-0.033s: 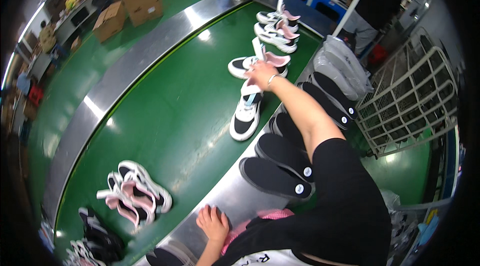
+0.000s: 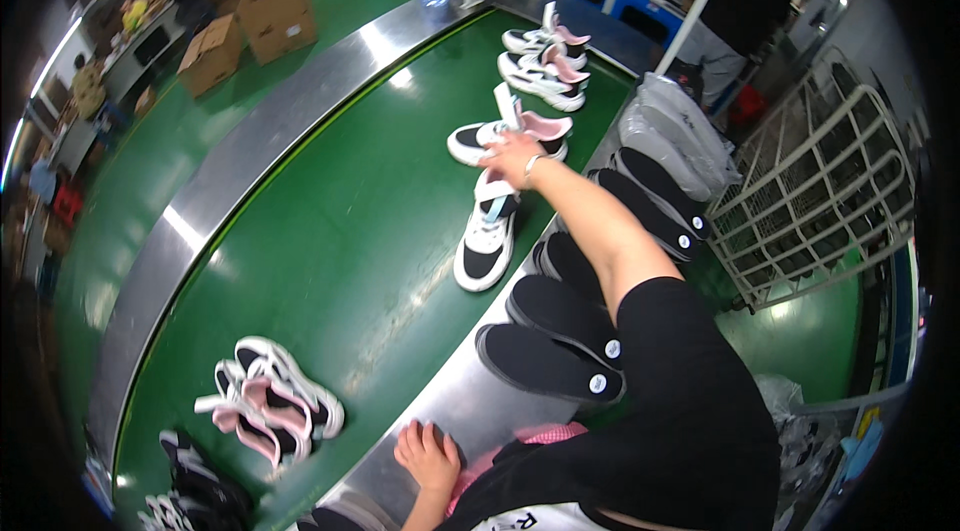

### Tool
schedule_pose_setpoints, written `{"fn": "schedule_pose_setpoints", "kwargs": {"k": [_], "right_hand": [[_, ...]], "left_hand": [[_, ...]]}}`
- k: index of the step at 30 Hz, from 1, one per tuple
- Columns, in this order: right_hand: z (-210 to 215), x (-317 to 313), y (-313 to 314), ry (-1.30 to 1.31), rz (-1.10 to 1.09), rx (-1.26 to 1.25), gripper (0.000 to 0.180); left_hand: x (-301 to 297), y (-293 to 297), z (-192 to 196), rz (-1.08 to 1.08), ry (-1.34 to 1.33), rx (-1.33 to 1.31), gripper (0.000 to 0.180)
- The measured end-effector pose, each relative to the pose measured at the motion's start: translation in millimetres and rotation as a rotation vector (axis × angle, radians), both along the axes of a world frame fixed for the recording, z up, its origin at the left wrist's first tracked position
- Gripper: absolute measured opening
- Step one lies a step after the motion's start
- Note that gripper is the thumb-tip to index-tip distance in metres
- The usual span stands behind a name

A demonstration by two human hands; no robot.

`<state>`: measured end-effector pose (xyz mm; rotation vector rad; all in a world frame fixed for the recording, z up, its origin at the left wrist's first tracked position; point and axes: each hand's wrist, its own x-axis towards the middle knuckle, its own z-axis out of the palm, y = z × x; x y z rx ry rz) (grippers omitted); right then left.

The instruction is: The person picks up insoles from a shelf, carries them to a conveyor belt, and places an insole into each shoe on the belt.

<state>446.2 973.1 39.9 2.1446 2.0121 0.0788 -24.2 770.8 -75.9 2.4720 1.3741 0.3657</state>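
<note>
Stretched out to the far side, my right hand [image 2: 512, 157] is closed at the collar of a white and black sneaker [image 2: 484, 249], whose toe points toward me. Its fingertips also come up against a second sneaker [image 2: 468, 143] with a pink lining, lying crosswise just beyond. The palm hides the near shoe's heel. My left hand [image 2: 428, 455] rests open, fingers apart, on the metal edge [image 2: 455, 393] of the green conveyor belt [image 2: 340, 231], holding nothing. Left of it on the belt sits a pair of pink-lined sneakers [image 2: 275, 401].
Further along the belt stands another pair of sneakers [image 2: 545, 76]. Black insoles [image 2: 550, 361] lie along the metal edge, with plastic-wrapped items [image 2: 675, 126] past them. Dark shoes [image 2: 200, 486] are at lower left. A wire cart [image 2: 820, 201] and a person [image 2: 745, 1] are at right.
The view has shifted slightly, so the belt's shoes appear a little lower and further left. My right hand keeps its place at the sneaker; my left hand stays on the edge.
</note>
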Motion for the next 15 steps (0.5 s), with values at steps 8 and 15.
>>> {"fn": "schedule_pose_setpoints", "kwargs": {"k": [8, 15], "right_hand": [[-17, 18, -5, -0.092, -0.101, -0.157, 0.033], [-51, 49, -11, 0.168, -0.661, 0.092, 0.055]], "left_hand": [[24, 7, 20, 0.023, -0.031, -0.064, 0.038], [17, 7, -10, -0.036, 0.118, -0.094, 0.035]]}}
